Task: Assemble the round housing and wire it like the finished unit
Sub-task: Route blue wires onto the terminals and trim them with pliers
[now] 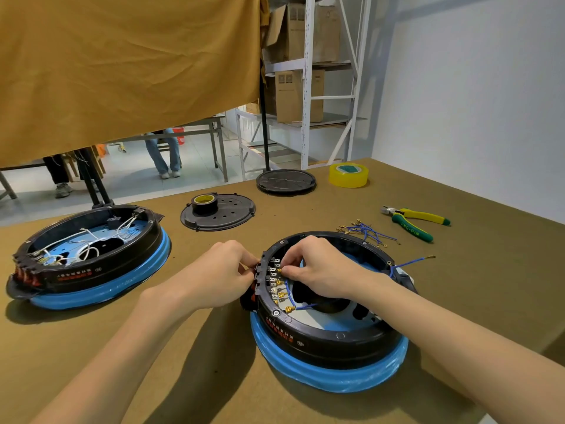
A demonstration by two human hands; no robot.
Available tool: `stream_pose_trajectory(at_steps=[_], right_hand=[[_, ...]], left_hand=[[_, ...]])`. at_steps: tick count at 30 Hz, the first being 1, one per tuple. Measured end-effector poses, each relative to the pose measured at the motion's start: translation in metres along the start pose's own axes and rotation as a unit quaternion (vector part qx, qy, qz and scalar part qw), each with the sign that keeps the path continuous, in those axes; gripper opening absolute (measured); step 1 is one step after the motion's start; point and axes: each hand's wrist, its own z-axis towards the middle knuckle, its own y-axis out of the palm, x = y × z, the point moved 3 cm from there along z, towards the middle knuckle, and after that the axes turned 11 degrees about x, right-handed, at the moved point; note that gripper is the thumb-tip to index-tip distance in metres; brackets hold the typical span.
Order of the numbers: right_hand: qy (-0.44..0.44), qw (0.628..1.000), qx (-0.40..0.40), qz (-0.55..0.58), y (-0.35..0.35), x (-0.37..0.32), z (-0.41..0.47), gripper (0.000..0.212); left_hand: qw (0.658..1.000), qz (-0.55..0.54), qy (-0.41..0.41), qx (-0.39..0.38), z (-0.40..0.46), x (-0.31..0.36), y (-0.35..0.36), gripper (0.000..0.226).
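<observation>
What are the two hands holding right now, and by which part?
Left hand grips the black round housing at its switch block; right hand pinches a blue wire's brass connector at the terminals.

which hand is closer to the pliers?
Right. The right hand is inside the near housing, down-left of the pliers; the left hand is at the housing's outer left edge, farther away.

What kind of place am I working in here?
Likely a small assembly workshop: a workbench with pliers and loose blue wires, metal shelving stacked with cardboard boxes.
</observation>
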Motion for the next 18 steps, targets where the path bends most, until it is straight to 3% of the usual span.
stream_pose_trajectory(at_steps=[11,15,18], right_hand=[[-0.003,1.0,0.019,0.003,-0.005,-0.006,-0.007,0.014],[-0.033,0.999,-0.011,-0.006,-0.007,-0.009,-0.015,0.008],[-0.034,0.999,-0.008,-0.014,-0.007,-0.011,-0.015,0.015]], left_hand=[[1.0,0.012,-0.004,0.015,0.0,-0.001,0.001,0.027],[1.0,0.011,0.0,0.022,0.002,-0.005,0.002,0.028],[1.0,0.002,-0.002,0.019,0.002,-0.005,0.002,0.027]])
